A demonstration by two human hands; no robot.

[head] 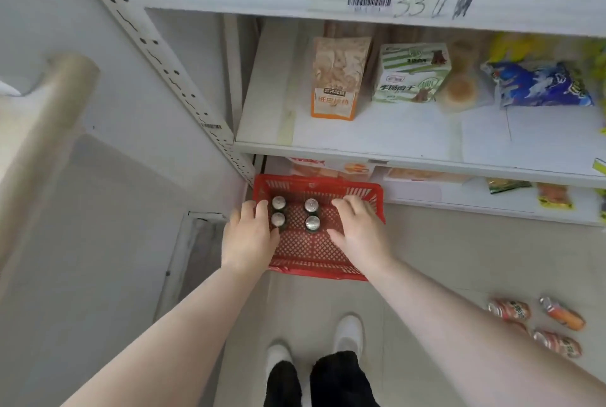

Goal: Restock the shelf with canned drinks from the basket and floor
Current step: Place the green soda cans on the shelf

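Both my forearms stretched down to the red basket (314, 270) on the floor. My left hand (249, 236), fingers loosely spread, sat just beside the left pair of upright cans (278, 202); my right hand (357, 229), equally empty, lay farther from the right pair (312, 205).

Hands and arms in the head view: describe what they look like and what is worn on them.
The left hand and right hand wear no gloves; no ring, watch or bracelet shows. The left arm and right arm are bare, with no sleeve in view.
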